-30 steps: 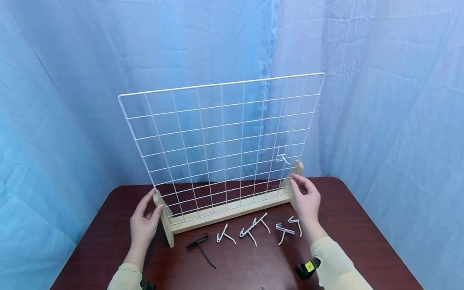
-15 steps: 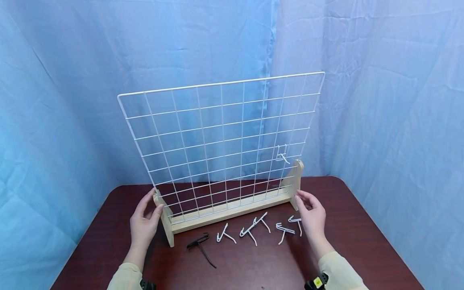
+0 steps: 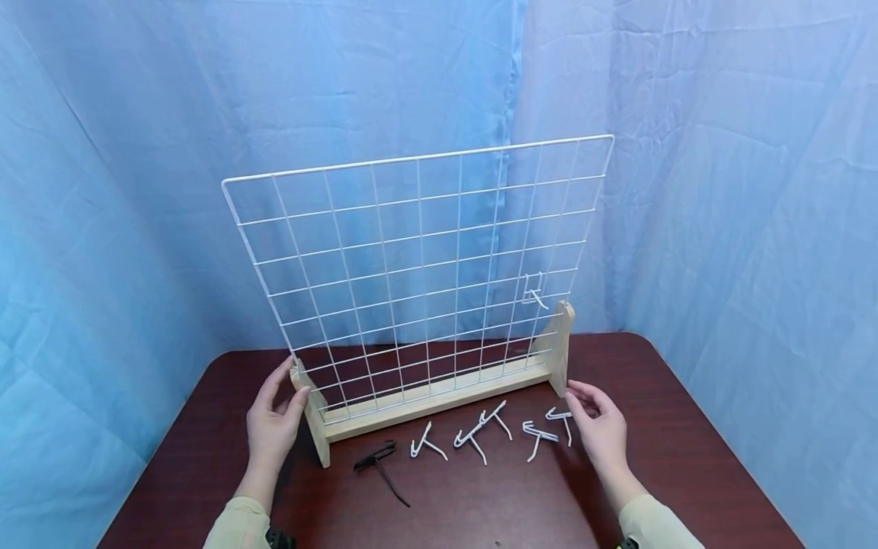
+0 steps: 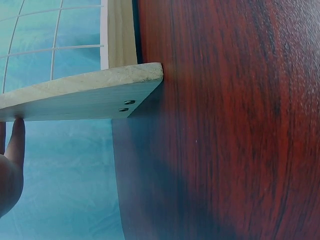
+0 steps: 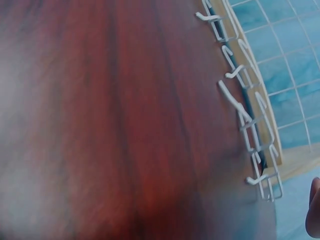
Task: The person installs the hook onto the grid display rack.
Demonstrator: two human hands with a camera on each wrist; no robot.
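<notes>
A white wire grid panel (image 3: pixel 418 259) stands upright in a wooden base (image 3: pixel 439 398) with two wooden end supports. My left hand (image 3: pixel 274 419) touches the outer side of the left support (image 3: pixel 312 415) with thumb and fingertips; in the left wrist view the thumb (image 4: pixel 18 142) meets its outer face. Low on the right support (image 3: pixel 561 347), my right hand (image 3: pixel 600 427) has its fingertips at the bottom outer corner; whether they touch it I cannot tell. One white wire hook (image 3: pixel 533 293) hangs on the grid's lower right.
Several white hooks (image 3: pixel 470 444) lie on the dark red table (image 3: pixel 473 511) before the base. A black hook (image 3: pixel 380 467) lies left of them. One white hook (image 3: pixel 560 418) is close to the right hand. Blue curtains (image 3: pixel 384 84) surround the table.
My right hand has slid down and outward along the right support, from near its upper part to its bottom corner. The left hand and the grid have stayed practically still.
</notes>
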